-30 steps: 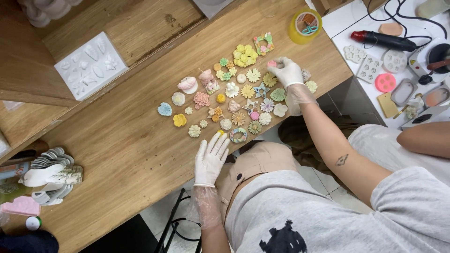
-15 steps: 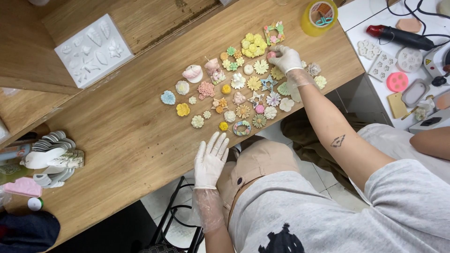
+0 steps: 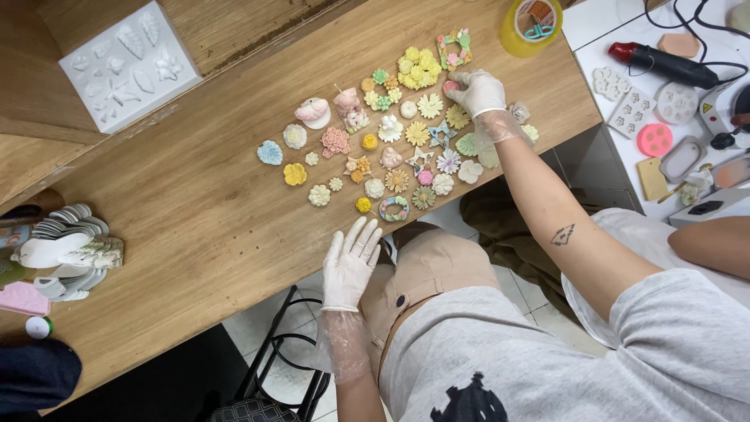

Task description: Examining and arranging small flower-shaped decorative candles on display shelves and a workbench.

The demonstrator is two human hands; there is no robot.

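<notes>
1. Left hand (image 3: 351,266) gloved, fingers spread flat on table's (image 3: 180,211) near edge, holding nothing.
2. Right hand (image 3: 478,92) gloved, fingertips pinching small pink flower piece (image 3: 451,86) near far edge.
3. Pastel flower pieces (image 3: 391,148) between the hands; white mould (image 3: 129,66) far-left, tape roll (image 3: 531,25) far-right.

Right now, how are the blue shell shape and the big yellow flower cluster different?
The blue shell shape is one small piece at the spread's far left; the yellow flower cluster is bigger, many blossoms joined, near the right hand. Both lie flat on the wooden table.

bright, even light | soft shadows | sharp focus | slight edge distortion
</notes>
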